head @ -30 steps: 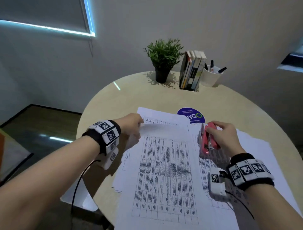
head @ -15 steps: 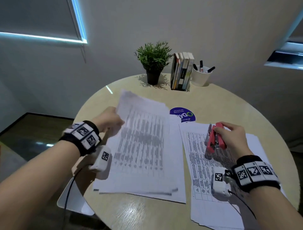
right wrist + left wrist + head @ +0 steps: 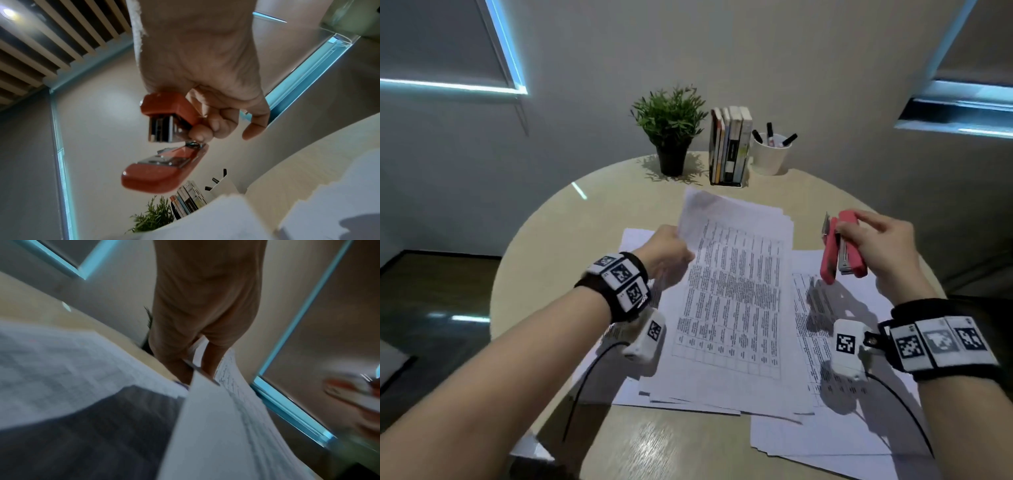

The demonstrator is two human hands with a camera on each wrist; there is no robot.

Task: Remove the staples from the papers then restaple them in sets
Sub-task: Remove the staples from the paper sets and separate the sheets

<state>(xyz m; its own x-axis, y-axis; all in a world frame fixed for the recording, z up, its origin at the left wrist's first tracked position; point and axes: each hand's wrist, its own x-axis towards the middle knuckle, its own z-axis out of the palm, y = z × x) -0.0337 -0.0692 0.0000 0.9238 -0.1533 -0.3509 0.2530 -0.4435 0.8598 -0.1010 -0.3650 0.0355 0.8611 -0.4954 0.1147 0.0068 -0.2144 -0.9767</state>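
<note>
My left hand (image 3: 667, 253) pinches the upper left edge of a set of printed sheets (image 3: 736, 294) and holds it tilted up off the table; the left wrist view shows finger and thumb (image 3: 211, 363) on either side of that set of sheets (image 3: 222, 426). My right hand (image 3: 883, 243) grips a red stapler (image 3: 842, 250) in the air to the right of the sheets, its jaws hanging apart. In the right wrist view the stapler (image 3: 164, 142) is held by its top part, base swung down. More printed papers (image 3: 835, 404) lie flat under both hands.
At the back of the round wooden table (image 3: 544, 274) stand a potted plant (image 3: 671, 130), a row of books (image 3: 729, 147) and a white cup of markers (image 3: 770, 154). Table edges fall away on the left and right.
My left hand has lifted the set of sheets from the pile and carried it up and toward the middle. My right hand has raised the stapler off the papers.
</note>
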